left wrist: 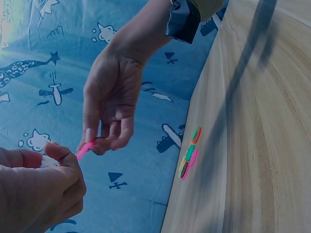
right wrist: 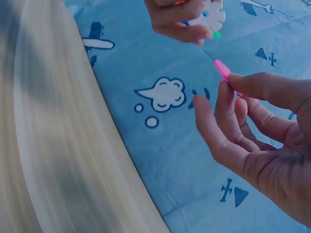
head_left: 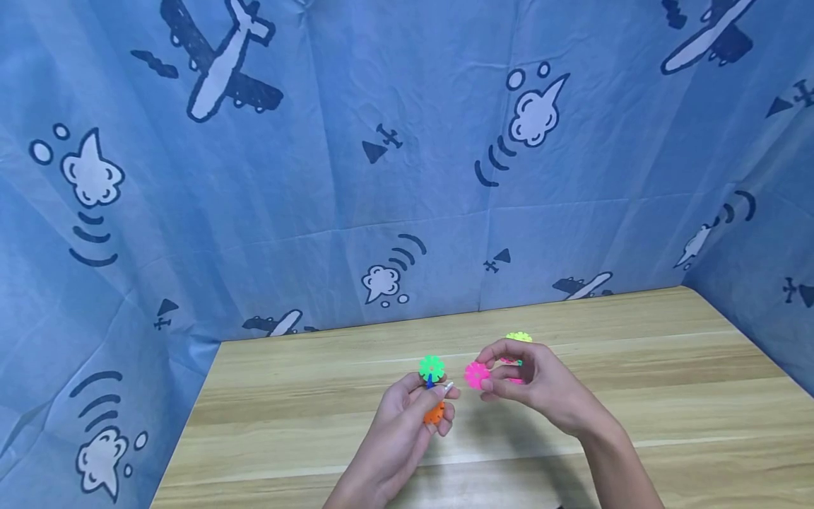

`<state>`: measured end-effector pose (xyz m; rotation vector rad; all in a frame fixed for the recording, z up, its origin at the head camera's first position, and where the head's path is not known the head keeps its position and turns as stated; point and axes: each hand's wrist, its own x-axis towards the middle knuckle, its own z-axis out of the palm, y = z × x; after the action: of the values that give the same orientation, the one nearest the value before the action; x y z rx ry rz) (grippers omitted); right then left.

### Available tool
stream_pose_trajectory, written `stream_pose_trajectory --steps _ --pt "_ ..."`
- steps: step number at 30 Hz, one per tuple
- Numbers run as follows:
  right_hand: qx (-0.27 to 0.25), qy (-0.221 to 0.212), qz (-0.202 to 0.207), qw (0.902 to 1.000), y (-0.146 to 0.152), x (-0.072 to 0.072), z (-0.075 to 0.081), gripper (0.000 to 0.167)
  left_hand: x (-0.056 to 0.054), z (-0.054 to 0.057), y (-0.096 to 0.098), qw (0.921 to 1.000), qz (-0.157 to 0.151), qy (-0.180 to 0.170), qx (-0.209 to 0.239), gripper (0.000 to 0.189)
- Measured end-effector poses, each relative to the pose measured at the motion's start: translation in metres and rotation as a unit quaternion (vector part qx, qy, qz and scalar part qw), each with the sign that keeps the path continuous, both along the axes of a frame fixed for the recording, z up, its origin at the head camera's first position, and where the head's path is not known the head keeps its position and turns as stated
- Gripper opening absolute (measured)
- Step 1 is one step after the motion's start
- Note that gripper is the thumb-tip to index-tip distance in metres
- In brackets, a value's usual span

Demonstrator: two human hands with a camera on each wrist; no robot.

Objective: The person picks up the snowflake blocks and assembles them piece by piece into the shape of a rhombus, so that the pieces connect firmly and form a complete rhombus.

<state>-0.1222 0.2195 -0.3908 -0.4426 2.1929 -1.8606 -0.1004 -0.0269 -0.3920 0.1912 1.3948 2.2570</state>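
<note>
**Pink disc in right-hand pinch, cluster in left hand, gap between**

Left hand (head_left: 407, 413): thumb and fingers closed round a small cluster. Green disc (head_left: 432, 365) stuck out at the far end, blue piece (head_left: 429, 382) just below it, orange disc (head_left: 434, 413) at the near end. White disc (right wrist: 216, 17) showed in the right wrist view. Exact joints were under the fingers; couldn't tell how deep each one sat.

Right hand (head_left: 540, 378): thumb and fingertips pinched the pink disc (head_left: 475, 375) by its right edge, leaving its left edge bare. Disc was just right of the cluster, not touching, both above the table (head_left: 286, 396). Spare discs (left wrist: 189, 153) lay on the table, beyond the right hand and partly hidden by it in the head view.

My read: step in hand was offering pink up to the cluster. Doing it well called for turning pink so a notch faced a notch, planes crossed, then a straight push. Left grip needed to sit close behind the receiving piece; pressing on a loose end risked twisting the joints. Fingertips needed to stay off the bare edge.
</note>
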Motion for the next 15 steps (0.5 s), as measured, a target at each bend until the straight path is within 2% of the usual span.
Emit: stream_pose_trajectory --steps 5,15 --pt "-0.008 0.013 0.006 0.9999 -0.0049 0.0023 0.0032 0.033 0.0002 0.0001 -0.0005 1.0 0.0 0.003 -0.003 0.031" --pt "-0.004 0.008 -0.008 0.9999 -0.0106 0.0056 0.0075 0.034 0.0006 0.0015 0.0004 1.0 -0.001 0.0 0.0 0.03"
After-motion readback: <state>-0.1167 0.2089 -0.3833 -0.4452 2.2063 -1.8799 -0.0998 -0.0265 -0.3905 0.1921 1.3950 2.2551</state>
